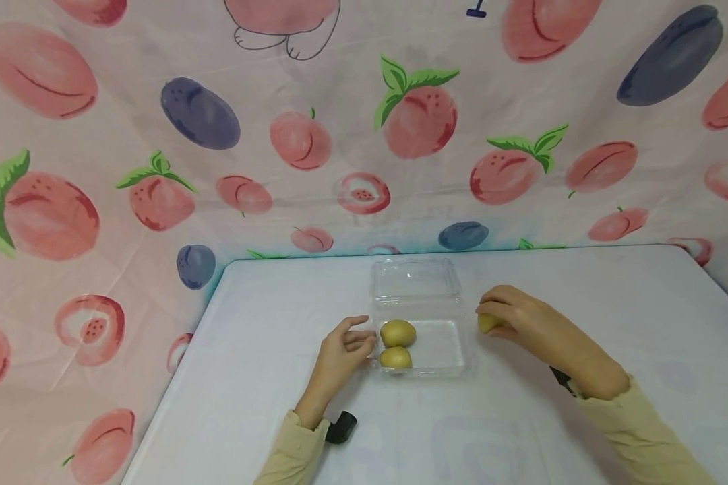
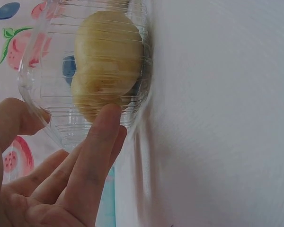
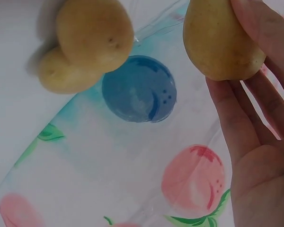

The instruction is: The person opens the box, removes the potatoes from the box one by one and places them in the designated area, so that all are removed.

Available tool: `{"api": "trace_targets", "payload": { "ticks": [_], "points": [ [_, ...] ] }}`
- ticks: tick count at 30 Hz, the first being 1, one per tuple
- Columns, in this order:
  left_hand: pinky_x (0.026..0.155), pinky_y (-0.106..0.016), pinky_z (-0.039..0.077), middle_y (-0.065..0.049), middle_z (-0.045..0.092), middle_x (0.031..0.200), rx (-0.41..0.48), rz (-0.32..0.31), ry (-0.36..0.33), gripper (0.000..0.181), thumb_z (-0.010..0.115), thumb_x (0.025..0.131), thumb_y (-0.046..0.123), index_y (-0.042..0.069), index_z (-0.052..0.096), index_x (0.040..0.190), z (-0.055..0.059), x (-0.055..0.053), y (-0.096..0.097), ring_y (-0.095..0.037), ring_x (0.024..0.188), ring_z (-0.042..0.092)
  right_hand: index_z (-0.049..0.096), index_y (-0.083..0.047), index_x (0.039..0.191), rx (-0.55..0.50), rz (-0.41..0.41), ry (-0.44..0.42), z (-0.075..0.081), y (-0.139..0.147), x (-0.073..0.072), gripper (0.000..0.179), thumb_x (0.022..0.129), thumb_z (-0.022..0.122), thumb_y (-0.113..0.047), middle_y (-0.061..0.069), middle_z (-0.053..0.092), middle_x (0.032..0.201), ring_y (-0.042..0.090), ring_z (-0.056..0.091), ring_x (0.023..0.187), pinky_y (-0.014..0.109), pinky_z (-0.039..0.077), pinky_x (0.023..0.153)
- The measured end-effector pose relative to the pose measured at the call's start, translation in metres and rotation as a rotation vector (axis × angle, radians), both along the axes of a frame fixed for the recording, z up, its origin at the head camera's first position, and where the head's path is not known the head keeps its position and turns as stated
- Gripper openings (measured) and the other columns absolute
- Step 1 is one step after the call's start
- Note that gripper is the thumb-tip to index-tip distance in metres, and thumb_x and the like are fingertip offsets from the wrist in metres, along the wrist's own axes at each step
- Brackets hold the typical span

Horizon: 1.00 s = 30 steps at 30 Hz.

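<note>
A clear plastic clamshell box (image 1: pixel 443 343) lies with its lid (image 1: pixel 415 279) folded back on the table. Two yellow potatoes (image 1: pixel 398 333) sit one behind the other along its left side. At that side, my left hand (image 1: pixel 341 351) touches the box; the left wrist view has its thumb at the rim and long straight fingers (image 2: pixel 97 146) against the ribbed wall. Right of the box, my right hand (image 1: pixel 524 320) pinches another potato (image 3: pixel 220 40) between thumb and fingers. From above, those fingers cover most of that potato.
The table (image 1: pixel 267 296) has a white cover. Behind and left of it hangs a cloth (image 1: pixel 315 81) printed with fruit. A dark wrist mount (image 1: pixel 342 428) sticks out beside the left sleeve, close over the table.
</note>
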<state>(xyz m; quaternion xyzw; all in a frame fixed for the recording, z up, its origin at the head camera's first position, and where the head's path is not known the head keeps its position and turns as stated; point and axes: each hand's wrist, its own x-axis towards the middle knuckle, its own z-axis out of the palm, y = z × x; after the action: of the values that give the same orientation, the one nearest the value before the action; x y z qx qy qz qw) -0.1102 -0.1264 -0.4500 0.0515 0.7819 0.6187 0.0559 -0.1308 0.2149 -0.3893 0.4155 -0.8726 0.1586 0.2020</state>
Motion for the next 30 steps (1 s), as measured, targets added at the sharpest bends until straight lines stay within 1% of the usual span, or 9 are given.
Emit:
{"api": "trace_targets", "payload": {
  "ticks": [4, 9, 11, 15, 19, 24, 27, 30],
  "points": [
    [0.072, -0.024, 0.061, -0.023, 0.069, 0.116, 0.003, -0.003, 0.0, 0.047, 0.068, 0.094, 0.009, 0.001, 0.053, 0.137, -0.001, 0.0, -0.001, -0.033, 0.104, 0.07, 0.072, -0.006, 0.098, -0.003, 0.011, 0.02, -0.002, 0.005, -0.001, 0.046, 0.058, 0.093, -0.002, 0.002, 0.062, 0.102, 0.014, 0.06, 0.094, 0.03, 0.058, 0.075],
    [0.073, -0.024, 0.061, -0.023, 0.07, 0.116, -0.003, 0.002, -0.006, 0.047, 0.067, 0.094, 0.01, 0.002, 0.053, 0.137, 0.002, 0.001, 0.0, -0.033, 0.104, 0.07, 0.071, -0.005, 0.096, -0.008, 0.031, 0.047, -0.006, 0.01, -0.003, 0.048, 0.054, 0.093, -0.001, 0.003, 0.061, 0.103, 0.014, 0.058, 0.094, 0.022, 0.053, 0.078],
    [0.073, -0.023, 0.061, -0.023, 0.069, 0.117, -0.002, 0.002, -0.009, 0.047, 0.067, 0.094, 0.01, 0.002, 0.053, 0.138, 0.003, 0.001, 0.0, -0.033, 0.104, 0.07, 0.071, -0.004, 0.096, -0.007, 0.034, 0.057, -0.007, 0.013, -0.003, 0.049, 0.053, 0.094, 0.0, 0.003, 0.061, 0.105, 0.015, 0.057, 0.095, 0.021, 0.052, 0.079],
    [0.072, -0.024, 0.061, -0.024, 0.069, 0.118, 0.015, -0.001, -0.015, 0.048, 0.067, 0.094, 0.009, 0.001, 0.052, 0.138, 0.003, 0.002, 0.0, -0.035, 0.105, 0.07, 0.071, -0.005, 0.096, -0.001, 0.027, 0.076, -0.009, 0.018, -0.003, 0.05, 0.052, 0.094, 0.0, 0.005, 0.062, 0.108, 0.016, 0.058, 0.095, 0.024, 0.054, 0.078],
    [0.072, -0.024, 0.062, -0.024, 0.068, 0.118, 0.017, -0.006, -0.016, 0.048, 0.067, 0.094, 0.009, 0.001, 0.052, 0.139, 0.003, 0.001, 0.0, -0.035, 0.105, 0.07, 0.071, -0.007, 0.096, 0.002, 0.006, 0.073, -0.01, 0.024, -0.002, 0.051, 0.051, 0.094, 0.0, 0.005, 0.064, 0.11, 0.017, 0.061, 0.095, 0.029, 0.057, 0.074],
    [0.072, -0.025, 0.062, -0.024, 0.069, 0.117, 0.009, -0.008, -0.012, 0.046, 0.066, 0.095, 0.009, 0.0, 0.052, 0.138, 0.003, 0.0, 0.0, -0.034, 0.105, 0.07, 0.072, -0.007, 0.097, 0.006, -0.029, 0.063, -0.012, 0.03, -0.002, 0.052, 0.05, 0.094, -0.002, 0.007, 0.065, 0.106, 0.023, 0.063, 0.094, 0.037, 0.058, 0.072],
    [0.072, -0.025, 0.062, -0.023, 0.069, 0.116, 0.004, -0.005, -0.011, 0.046, 0.066, 0.094, 0.008, 0.0, 0.052, 0.137, 0.002, 0.0, 0.001, -0.033, 0.104, 0.07, 0.072, -0.007, 0.096, 0.004, -0.043, 0.065, -0.014, 0.034, -0.002, 0.052, 0.05, 0.095, -0.002, 0.006, 0.064, 0.101, 0.022, 0.062, 0.092, 0.036, 0.058, 0.071],
    [0.071, -0.025, 0.062, -0.022, 0.07, 0.116, -0.001, -0.003, -0.012, 0.046, 0.066, 0.094, 0.008, 0.001, 0.052, 0.137, 0.003, 0.0, 0.001, -0.033, 0.104, 0.07, 0.072, -0.008, 0.096, 0.0, -0.057, 0.056, -0.014, 0.038, -0.002, 0.051, 0.05, 0.094, -0.002, 0.003, 0.064, 0.099, 0.02, 0.062, 0.092, 0.03, 0.056, 0.072]
  ]
}}
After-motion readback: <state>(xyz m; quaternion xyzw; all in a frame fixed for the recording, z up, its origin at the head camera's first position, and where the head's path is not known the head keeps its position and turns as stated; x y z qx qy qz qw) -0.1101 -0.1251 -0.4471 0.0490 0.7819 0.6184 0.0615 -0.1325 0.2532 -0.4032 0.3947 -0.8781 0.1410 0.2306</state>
